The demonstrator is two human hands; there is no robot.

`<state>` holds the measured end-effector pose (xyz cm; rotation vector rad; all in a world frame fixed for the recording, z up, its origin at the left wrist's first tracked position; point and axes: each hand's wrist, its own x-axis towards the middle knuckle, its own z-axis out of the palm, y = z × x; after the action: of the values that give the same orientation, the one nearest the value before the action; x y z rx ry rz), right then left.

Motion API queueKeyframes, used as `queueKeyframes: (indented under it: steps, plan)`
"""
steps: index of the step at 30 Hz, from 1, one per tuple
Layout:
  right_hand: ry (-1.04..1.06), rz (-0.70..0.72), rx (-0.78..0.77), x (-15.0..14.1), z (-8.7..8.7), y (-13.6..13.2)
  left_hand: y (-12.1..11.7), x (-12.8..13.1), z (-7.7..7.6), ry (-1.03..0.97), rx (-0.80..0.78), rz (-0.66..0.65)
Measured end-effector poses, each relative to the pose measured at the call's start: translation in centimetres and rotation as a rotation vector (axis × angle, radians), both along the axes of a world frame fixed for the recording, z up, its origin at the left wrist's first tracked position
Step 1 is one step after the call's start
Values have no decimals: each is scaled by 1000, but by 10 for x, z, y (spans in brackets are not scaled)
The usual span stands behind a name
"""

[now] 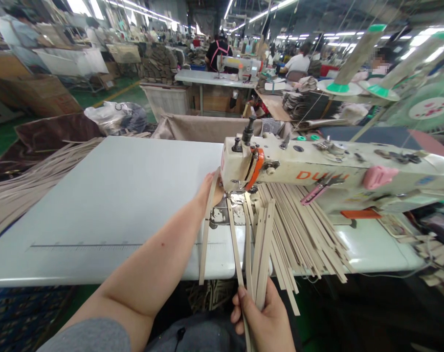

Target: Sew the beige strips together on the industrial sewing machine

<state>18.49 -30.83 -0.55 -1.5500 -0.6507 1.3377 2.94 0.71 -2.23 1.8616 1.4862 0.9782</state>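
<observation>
My right hand point(268, 318), low in front of the table edge, is closed around several beige strips point(260, 254). One narrow strip point(234, 239) runs from its thumb up to the needle area of the sewing machine point(240, 164). My left hand point(213, 189) reaches to the left side of the machine head. Its fingers are mostly hidden there, so their grip does not show. Another strip point(206, 239) crosses in front of that hand and hangs down past the table's front edge. A thick pile of similar strips point(299, 234) lies under the machine arm.
The white table point(97, 195) has a ruler scale point(86, 246) along its front. Long strips point(42, 171) drape off its left side. A fabric-lined bin point(207, 128) stands behind. Thread cones point(357, 58) rise at right. Co-workers sit at machines farther back.
</observation>
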Motion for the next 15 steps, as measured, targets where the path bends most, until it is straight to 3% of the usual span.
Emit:
queueKeyframes:
  steps: [7, 15]
  plan:
    - [2, -8, 4, 0, -2, 3, 0, 1, 1, 74, 0, 36]
    - [15, -4, 14, -1, -2, 4, 0, 2, -5, 11, -28, 46]
